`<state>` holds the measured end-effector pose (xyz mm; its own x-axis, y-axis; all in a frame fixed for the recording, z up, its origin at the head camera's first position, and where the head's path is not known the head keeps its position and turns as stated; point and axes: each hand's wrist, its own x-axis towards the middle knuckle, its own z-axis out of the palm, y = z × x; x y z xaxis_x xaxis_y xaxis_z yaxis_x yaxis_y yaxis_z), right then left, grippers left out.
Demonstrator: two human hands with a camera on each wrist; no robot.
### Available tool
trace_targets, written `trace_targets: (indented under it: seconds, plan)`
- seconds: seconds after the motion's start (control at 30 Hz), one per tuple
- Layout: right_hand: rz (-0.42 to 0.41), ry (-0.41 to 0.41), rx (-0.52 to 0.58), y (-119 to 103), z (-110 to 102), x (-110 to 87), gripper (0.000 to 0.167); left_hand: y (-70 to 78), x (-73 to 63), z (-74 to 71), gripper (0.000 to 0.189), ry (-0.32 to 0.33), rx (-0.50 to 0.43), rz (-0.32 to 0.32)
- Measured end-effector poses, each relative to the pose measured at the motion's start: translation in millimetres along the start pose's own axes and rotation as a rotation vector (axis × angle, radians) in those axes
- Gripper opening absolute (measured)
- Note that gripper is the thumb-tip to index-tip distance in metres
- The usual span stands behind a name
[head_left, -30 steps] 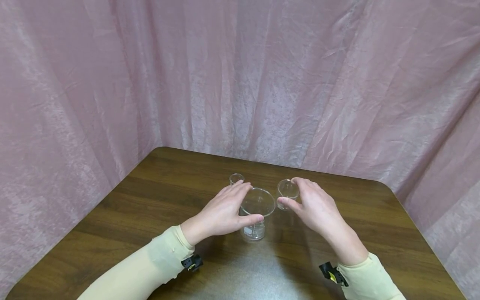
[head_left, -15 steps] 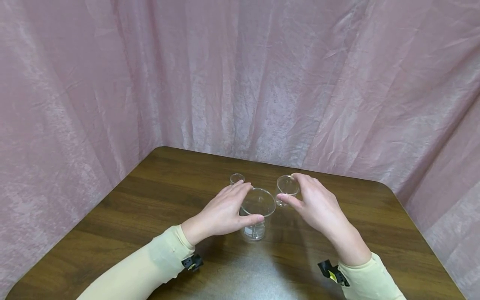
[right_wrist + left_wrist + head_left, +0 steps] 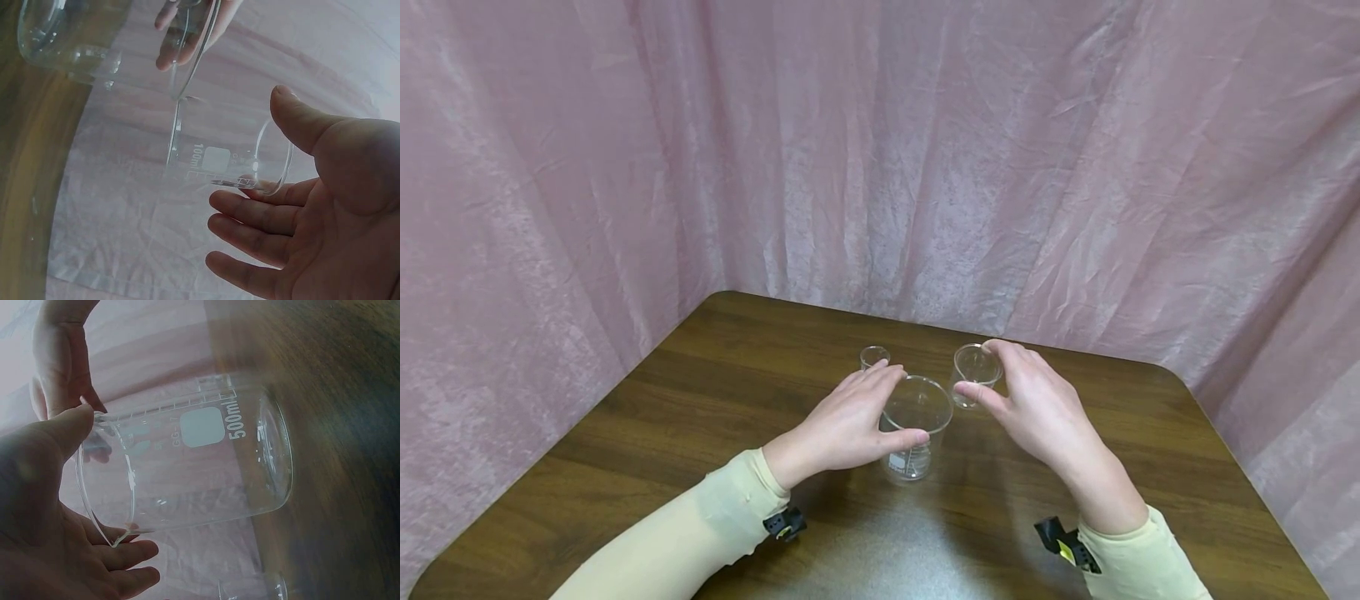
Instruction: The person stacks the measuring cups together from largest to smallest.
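My left hand (image 3: 842, 421) grips a clear glass beaker (image 3: 187, 469) by its rim, thumb on one side and fingers on the other. White print on its wall reads 500 ml, and it stands upright on the table in the head view. To its right, my right hand (image 3: 1037, 400) pinches a smaller glass beaker (image 3: 216, 159) at the rim, between thumb and fingertips. That one is marked 100 ml and is held upright close beside the large beaker. The other right fingers spread loosely past it in the right wrist view.
Behind my left fingers stands another small glass vessel (image 3: 874, 357), partly hidden by them. The brown wooden table (image 3: 760, 358) has rounded far corners. Pink curtains (image 3: 880, 167) hang around its back and sides.
My right hand and the 100 ml beaker have moved slightly up and away in the head view. The left hand and the 500 ml beaker have stayed put.
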<state>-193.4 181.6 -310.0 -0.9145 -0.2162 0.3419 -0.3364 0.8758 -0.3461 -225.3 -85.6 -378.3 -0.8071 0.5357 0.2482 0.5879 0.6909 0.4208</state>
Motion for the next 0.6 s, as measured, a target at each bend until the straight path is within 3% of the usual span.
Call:
trace_targets:
  seconds: [0.6]
  plan:
    - [-0.017, -0.010, 0.035, -4.6, -0.8, 0.1, 0.070, -1.1, -0.5, 0.1, 0.097, -0.007, -0.010, -0.002]
